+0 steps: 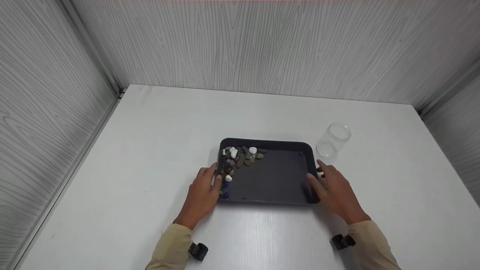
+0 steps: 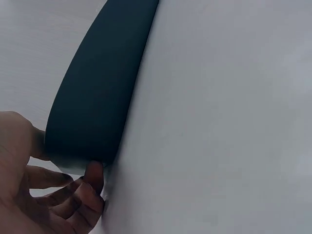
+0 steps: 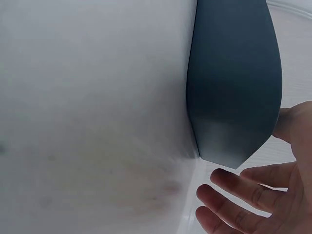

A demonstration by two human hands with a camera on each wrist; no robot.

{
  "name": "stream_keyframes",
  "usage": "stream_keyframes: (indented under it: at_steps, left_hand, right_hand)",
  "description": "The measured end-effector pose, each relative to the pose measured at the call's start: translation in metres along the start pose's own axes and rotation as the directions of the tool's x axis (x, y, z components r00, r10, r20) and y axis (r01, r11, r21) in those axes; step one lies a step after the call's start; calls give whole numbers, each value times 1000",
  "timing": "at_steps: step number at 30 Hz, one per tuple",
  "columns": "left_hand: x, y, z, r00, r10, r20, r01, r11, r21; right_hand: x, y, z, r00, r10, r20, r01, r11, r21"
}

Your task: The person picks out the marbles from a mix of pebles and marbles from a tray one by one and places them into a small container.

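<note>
Where all of it rests: white table (image 1: 112, 157), smooth to the eye.
Tray (image 1: 273, 176): dark, shallow, rectangular; about mid-table, between the two grips. Looks like moulded plastic; judged light, stiff, hard to break, its plain walls perhaps a little slippery under dry fingers.
Best hold: both short side walls, mid-length, thumb over rim, fingers low on the outside; level carrying advised.
Left grip (image 1: 202, 195): at the left wall, thumb by the rim, fingers curled near the outer lower edge; seems to pinch the tray, how hard cannot tell.
Right grip (image 1: 335, 191): slack, not clenched; thumb over the right rim, other fingers stretched out beyond the wall and apart from it.
Clear jar (image 1: 333, 140): appears upright, just beside the tray's far-right corner; glass or plastic, cannot tell. Best treated as fragile.
Brown-grey stones (image 1: 241, 162): bunched in the far-left corner; hard, likely heaviest of the load, so left end probably outweighs right.
White pebbles (image 1: 253, 150): scattered among them; smooth, likely to slide.
Blue bits (image 1: 225, 195): near-left corner, glassy, probably slick; would likely roll on a tilt.
</note>
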State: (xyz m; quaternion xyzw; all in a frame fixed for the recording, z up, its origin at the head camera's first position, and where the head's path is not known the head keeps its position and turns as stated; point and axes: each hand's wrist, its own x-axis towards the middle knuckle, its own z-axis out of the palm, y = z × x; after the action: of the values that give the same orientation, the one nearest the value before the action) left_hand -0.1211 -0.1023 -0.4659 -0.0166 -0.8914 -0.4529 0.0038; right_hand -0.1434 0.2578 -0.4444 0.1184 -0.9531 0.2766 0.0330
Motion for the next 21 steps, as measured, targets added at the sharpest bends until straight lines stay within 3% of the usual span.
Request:
stream_keyframes:
  at_steps: [6, 12, 17, 21]
  left_hand:
    - [-2, -3, 1, 999, 32, 27, -31, 999, -38]
    - [-3, -7, 1, 998, 55, 41, -52, 996, -68]
    - [-3, -10, 2, 996, 83, 27, -81, 994, -73]
    - [-2, -13, 4, 995, 94, 15, -93, 993, -79]
  right_hand:
    - [3, -2, -1, 999, -19, -33, 18, 1000, -13]
    - [9, -11, -5, 986, -93, -139, 83, 994, -76]
    - [24, -26, -9, 941, -255, -222, 227, 963, -143]
    - [41, -41, -12, 906, -358, -225, 316, 927, -201]
